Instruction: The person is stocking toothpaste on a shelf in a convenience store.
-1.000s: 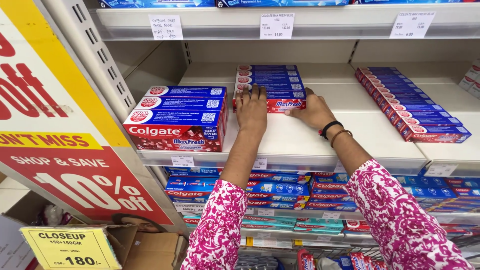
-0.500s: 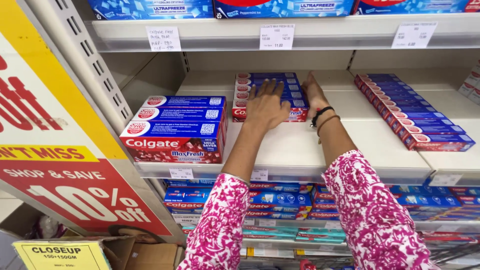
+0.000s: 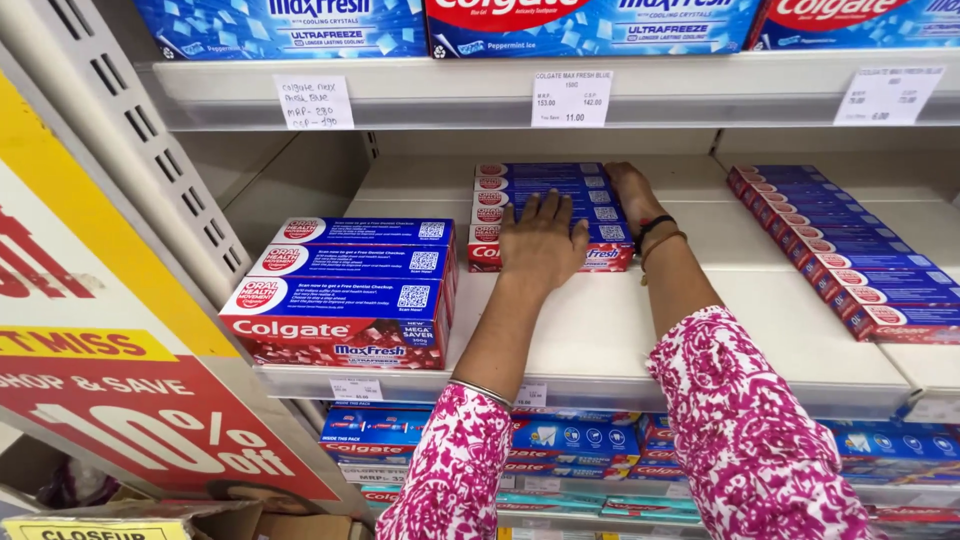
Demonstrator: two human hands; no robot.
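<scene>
A row of flat red-and-blue toothpaste boxes (image 3: 535,183) lies in the middle of a white shelf (image 3: 620,330), running from front to back. My left hand (image 3: 540,245) rests flat on top of the front boxes with its fingers spread. My right hand (image 3: 632,195) lies along the right side of the same row, further back, fingers stretched out against the boxes. Neither hand grips a box. Both arms wear pink-and-white patterned sleeves, with dark bands on the right wrist.
A taller stack of bigger toothpaste boxes (image 3: 345,300) stands at the shelf's left; a long row of slim boxes (image 3: 830,250) lies at its right. More boxes fill the shelf above (image 3: 590,20) and those below (image 3: 570,445). A red-and-yellow sale sign (image 3: 90,380) hangs at left.
Both hands have reached deeper into the shelf along the middle row of boxes. The left hand has spread flat on top, and the view has moved closer and higher.
</scene>
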